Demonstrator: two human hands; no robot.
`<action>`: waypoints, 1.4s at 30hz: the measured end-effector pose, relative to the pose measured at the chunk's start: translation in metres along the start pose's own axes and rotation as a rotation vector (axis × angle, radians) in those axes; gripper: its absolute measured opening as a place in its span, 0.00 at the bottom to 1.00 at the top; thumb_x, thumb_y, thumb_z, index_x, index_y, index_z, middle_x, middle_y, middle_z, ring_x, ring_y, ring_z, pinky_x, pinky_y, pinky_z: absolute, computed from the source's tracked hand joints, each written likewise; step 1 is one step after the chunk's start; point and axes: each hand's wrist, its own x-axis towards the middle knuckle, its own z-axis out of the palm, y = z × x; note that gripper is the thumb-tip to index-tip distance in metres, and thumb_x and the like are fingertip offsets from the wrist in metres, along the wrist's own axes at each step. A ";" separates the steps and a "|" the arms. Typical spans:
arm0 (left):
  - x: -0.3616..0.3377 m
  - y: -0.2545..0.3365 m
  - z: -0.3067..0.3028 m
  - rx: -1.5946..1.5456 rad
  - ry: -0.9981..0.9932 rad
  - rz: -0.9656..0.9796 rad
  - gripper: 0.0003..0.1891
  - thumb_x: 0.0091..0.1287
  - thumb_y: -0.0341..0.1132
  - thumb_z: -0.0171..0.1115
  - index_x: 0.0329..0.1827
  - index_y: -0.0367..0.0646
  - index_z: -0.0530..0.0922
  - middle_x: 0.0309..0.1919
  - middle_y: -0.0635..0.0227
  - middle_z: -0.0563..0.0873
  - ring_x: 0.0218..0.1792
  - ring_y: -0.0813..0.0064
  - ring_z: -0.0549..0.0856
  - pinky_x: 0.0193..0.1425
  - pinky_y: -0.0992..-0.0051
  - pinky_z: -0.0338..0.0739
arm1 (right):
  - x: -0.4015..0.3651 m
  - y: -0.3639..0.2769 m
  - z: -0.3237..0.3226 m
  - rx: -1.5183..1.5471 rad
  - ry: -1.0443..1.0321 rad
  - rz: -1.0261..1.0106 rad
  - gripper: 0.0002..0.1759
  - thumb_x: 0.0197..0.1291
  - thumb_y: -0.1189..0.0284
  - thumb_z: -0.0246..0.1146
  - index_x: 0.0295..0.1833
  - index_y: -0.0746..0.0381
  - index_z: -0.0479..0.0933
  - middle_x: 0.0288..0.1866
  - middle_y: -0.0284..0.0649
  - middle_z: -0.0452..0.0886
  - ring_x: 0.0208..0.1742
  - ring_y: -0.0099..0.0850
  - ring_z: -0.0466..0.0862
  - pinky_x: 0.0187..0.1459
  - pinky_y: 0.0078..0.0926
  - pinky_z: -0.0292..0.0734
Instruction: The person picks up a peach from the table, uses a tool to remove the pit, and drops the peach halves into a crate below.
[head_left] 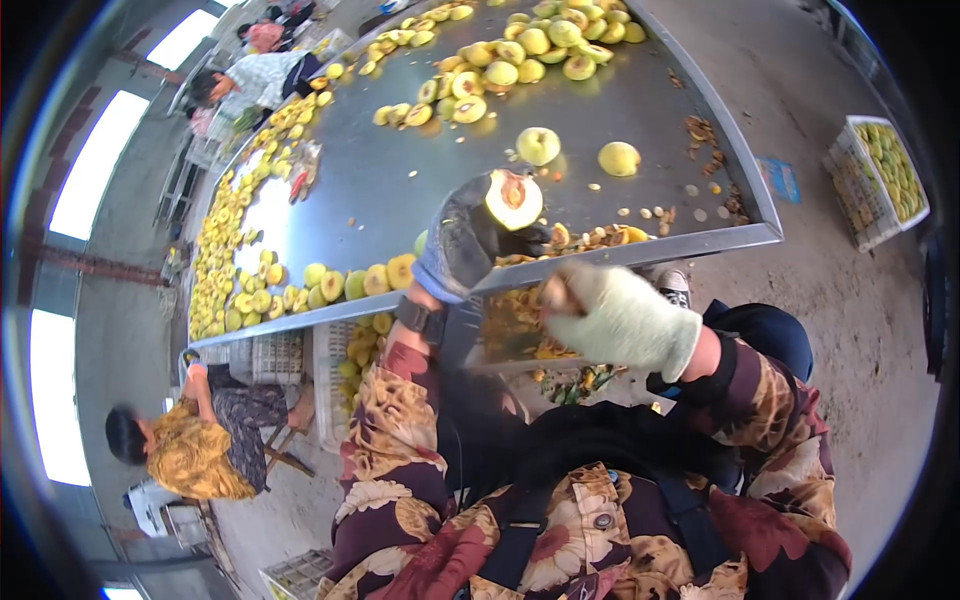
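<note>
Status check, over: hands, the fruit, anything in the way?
Left hand, dark glove, gripping a halved peach, cut face showing. Right hand, pale glove, blurred, grip unclear. Metal table just beyond, pits scattered near its edge.

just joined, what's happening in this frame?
A person at a metal table holds a halved peach, cut face toward the camera, in the dark-gloved left hand. The light-gloved right hand is blurred below the table edge; its grip is unclear. Whole and halved fruit cover the table; other people are nearby.
</note>
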 end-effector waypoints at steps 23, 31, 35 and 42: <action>-0.028 -0.032 0.017 1.289 0.290 0.443 0.16 0.78 0.36 0.48 0.62 0.37 0.73 0.49 0.61 0.83 0.48 0.71 0.84 0.55 0.71 0.80 | 0.029 0.028 0.028 -0.382 0.126 -0.296 0.09 0.60 0.72 0.61 0.41 0.68 0.75 0.31 0.53 0.78 0.35 0.51 0.83 0.36 0.41 0.79; -0.030 -0.050 0.020 1.132 0.527 0.386 0.21 0.75 0.44 0.54 0.60 0.35 0.71 0.46 0.61 0.83 0.45 0.69 0.83 0.49 0.70 0.80 | 0.030 0.014 0.034 -0.037 -0.009 -0.006 0.09 0.66 0.69 0.59 0.41 0.65 0.73 0.25 0.44 0.77 0.24 0.38 0.82 0.24 0.35 0.75; -0.024 -0.061 0.019 1.109 0.614 0.550 0.21 0.81 0.47 0.47 0.56 0.35 0.75 0.42 0.65 0.85 0.43 0.76 0.83 0.48 0.73 0.81 | 0.031 0.005 0.028 0.528 -0.158 0.401 0.10 0.68 0.66 0.58 0.41 0.62 0.72 0.21 0.37 0.76 0.18 0.29 0.79 0.18 0.29 0.73; -0.023 -0.056 0.006 1.274 0.515 0.540 0.18 0.81 0.43 0.49 0.53 0.34 0.76 0.41 0.64 0.86 0.43 0.75 0.84 0.50 0.72 0.80 | 0.032 0.011 0.027 0.539 -0.268 0.435 0.10 0.67 0.65 0.59 0.39 0.60 0.72 0.21 0.31 0.76 0.19 0.22 0.77 0.19 0.24 0.72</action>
